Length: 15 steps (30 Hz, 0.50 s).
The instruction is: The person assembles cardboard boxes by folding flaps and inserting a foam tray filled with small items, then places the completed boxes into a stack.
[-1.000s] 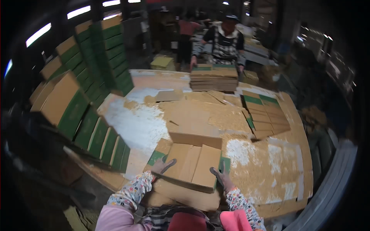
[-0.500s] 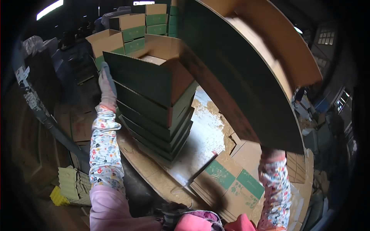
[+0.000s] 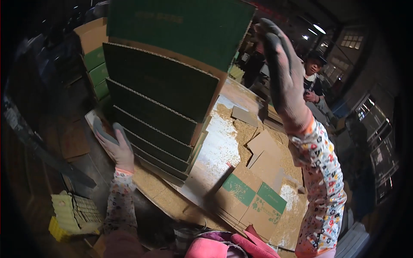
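A tall stack of nested open cardboard boxes [image 3: 150, 99], dark green outside and brown inside, stands on the worktable [image 3: 217, 148] before me. The top box [image 3: 176, 36] sits higher than those below it, and its upper part runs out of view. My left hand [image 3: 115, 148], in a glove with grey fingers, is low at the stack's left side, fingers spread, holding nothing. My right hand [image 3: 282, 73], gloved alike, is raised to the right of the top box, its fingers stretched up and apart from the box.
Flattened brown-and-green cardboard [image 3: 254, 200] lies at the table's near right, with loose cardboard pieces [image 3: 262, 148] and yellowish crumbs around it. More green-and-brown boxes [image 3: 95, 64] are stacked behind on the left. Pale yellow moulded trays [image 3: 77, 210] lie low left. Another person [image 3: 315, 86] is beyond the table.
The large box that my right hand held up at the right is now on the stack, and that hand has let go and risen. My left hand has moved down along the stack.
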Each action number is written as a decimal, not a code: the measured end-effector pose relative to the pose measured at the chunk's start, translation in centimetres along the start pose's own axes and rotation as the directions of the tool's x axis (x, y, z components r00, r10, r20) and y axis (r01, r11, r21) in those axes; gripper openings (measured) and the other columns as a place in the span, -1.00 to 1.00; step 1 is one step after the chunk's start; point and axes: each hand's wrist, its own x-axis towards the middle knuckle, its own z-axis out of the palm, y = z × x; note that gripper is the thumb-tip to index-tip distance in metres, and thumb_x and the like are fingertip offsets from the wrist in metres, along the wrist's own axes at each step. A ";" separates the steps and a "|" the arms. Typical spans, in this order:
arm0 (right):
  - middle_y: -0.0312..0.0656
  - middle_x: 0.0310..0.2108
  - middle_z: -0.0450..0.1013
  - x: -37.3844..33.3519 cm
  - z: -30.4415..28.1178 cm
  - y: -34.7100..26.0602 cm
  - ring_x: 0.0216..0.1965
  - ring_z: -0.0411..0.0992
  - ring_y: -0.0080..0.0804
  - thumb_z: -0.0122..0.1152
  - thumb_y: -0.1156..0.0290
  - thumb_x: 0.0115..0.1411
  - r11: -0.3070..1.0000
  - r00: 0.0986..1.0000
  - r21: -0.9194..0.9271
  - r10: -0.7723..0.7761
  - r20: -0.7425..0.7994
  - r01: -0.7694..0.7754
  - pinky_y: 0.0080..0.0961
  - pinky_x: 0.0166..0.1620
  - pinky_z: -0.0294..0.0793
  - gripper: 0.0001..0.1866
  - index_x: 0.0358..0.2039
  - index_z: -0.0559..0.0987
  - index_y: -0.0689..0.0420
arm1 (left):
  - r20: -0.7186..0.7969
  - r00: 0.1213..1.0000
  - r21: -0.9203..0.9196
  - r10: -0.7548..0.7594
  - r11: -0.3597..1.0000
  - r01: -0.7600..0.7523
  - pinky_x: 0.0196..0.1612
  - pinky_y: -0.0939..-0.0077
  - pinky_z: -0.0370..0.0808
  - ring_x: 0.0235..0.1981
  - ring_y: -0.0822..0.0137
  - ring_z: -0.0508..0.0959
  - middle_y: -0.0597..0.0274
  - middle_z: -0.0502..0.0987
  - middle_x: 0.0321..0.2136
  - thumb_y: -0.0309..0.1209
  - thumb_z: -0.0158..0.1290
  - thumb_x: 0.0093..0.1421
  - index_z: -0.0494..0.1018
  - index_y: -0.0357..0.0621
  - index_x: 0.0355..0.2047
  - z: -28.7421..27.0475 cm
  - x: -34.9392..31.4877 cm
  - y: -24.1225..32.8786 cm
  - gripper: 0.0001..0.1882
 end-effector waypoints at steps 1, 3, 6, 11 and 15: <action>0.09 0.08 0.30 -0.7 0.8 0.2 0.10 0.31 -0.13 0.04 -0.17 0.17 0.977 0.980 -0.086 -0.188 0.065 0.194 -0.32 0.16 0.23 -0.15 0.16 0.23 0.38 | 0.093 0.992 -0.104 -0.089 0.990 0.099 0.35 0.24 -0.19 0.31 -0.03 -0.06 -0.22 -0.13 0.28 -0.27 0.00 0.24 -0.23 -0.47 0.26 -0.9 -6.1 -2.2 -0.18; 0.04 0.21 0.17 -0.8 3.7 -0.4 0.20 0.19 -0.20 0.18 -0.22 0.05 0.902 0.896 -0.046 -0.418 0.148 0.429 -0.33 0.23 0.13 0.03 0.26 0.09 0.34 | 0.383 0.899 0.100 -0.212 0.977 0.188 0.34 0.07 -0.17 0.32 -0.09 -0.14 -0.21 -0.18 0.29 -0.13 0.32 -0.11 -0.26 -0.41 0.27 -2.4 -19.4 -4.3 0.20; 0.00 0.19 0.19 -1.8 8.4 -0.6 0.16 0.24 -0.23 0.31 0.12 0.10 0.867 0.863 -0.099 -0.497 -0.091 0.488 -0.36 0.22 0.16 -0.06 0.27 0.01 0.35 | 0.528 0.771 0.293 -0.356 0.928 0.229 0.31 -0.09 -0.15 0.30 -0.18 -0.14 -0.27 -0.23 0.27 0.06 0.39 -0.38 -0.36 -0.39 0.27 1.4 -25.2 0.2 0.47; 0.00 0.01 0.39 -5.3 3.2 7.3 -0.03 0.42 -0.29 0.11 0.38 0.21 0.866 0.973 -0.476 -0.215 -0.083 0.151 -0.41 0.13 0.36 -0.43 0.18 0.22 0.34 | 0.366 0.894 0.105 -0.257 0.966 0.235 0.23 -0.26 -0.03 0.22 -0.45 -0.12 -0.48 -0.27 0.20 0.07 0.33 -0.25 -0.25 -0.50 0.20 7.6 -27.7 0.0 0.32; -0.05 -0.01 0.45 -3.1 4.8 10.5 -0.08 0.50 -0.24 -0.02 0.27 0.24 0.936 0.963 -0.320 -0.209 -0.169 0.147 -0.28 0.14 0.36 -0.57 0.02 0.44 0.29 | 0.408 0.873 0.085 -0.268 0.963 0.256 0.19 -0.31 0.00 0.19 -0.52 -0.13 -0.50 -0.35 0.21 0.08 0.31 -0.19 -0.25 -0.49 0.22 12.3 -25.8 -3.1 0.29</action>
